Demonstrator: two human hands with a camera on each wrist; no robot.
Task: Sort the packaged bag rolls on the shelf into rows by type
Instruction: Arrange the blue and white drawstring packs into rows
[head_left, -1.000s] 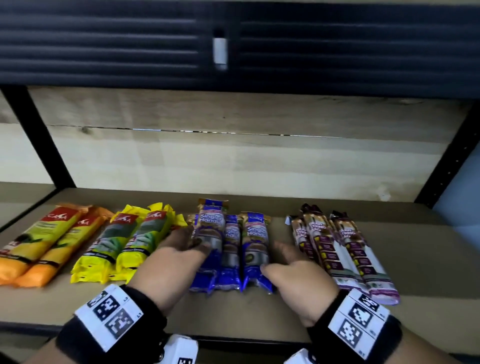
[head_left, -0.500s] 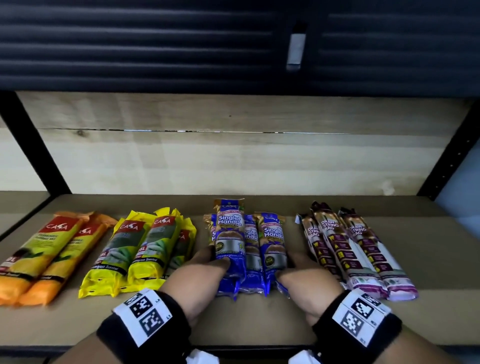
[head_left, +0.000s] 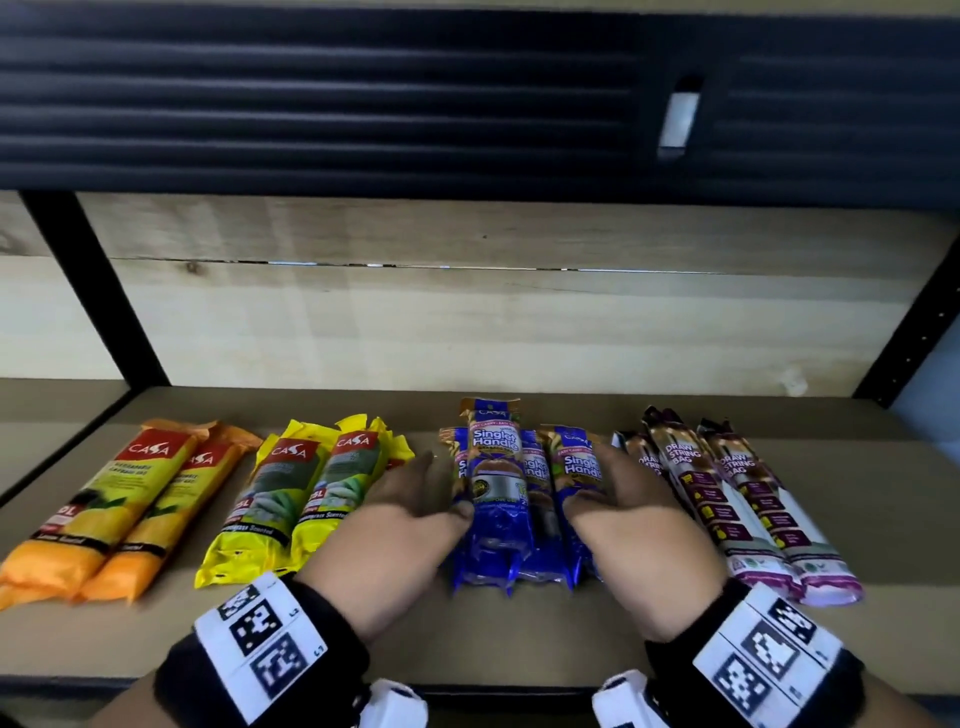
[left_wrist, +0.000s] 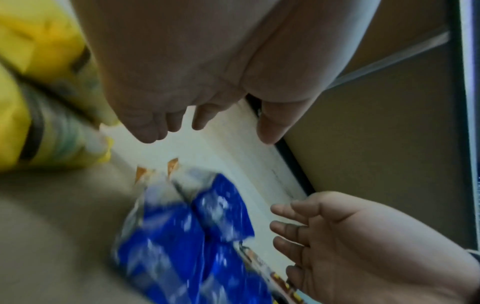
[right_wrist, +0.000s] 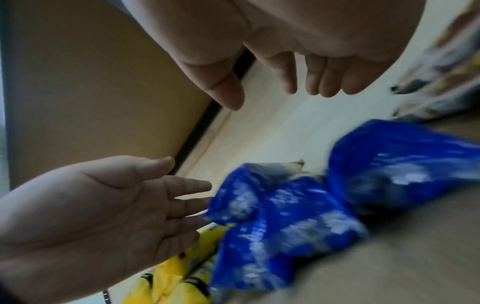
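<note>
Flanking the blue packs (head_left: 511, 499) on the shelf (head_left: 883, 499), I have my left hand (head_left: 410, 525) and right hand (head_left: 628, 525) on either side, fingers (left_wrist: 153, 131) straight and loosely spread, gripping nothing — palms facing the pile. One blue pack lies on top of the others. I judge them light, soft and slick in their crinkly wrap, so squeeze mid-length, not by the flimsy crimped ends. Orange packs (head_left: 119, 509), yellow packs (head_left: 306, 493) and brown packs (head_left: 727, 499) already lie grouped alongside.
</note>
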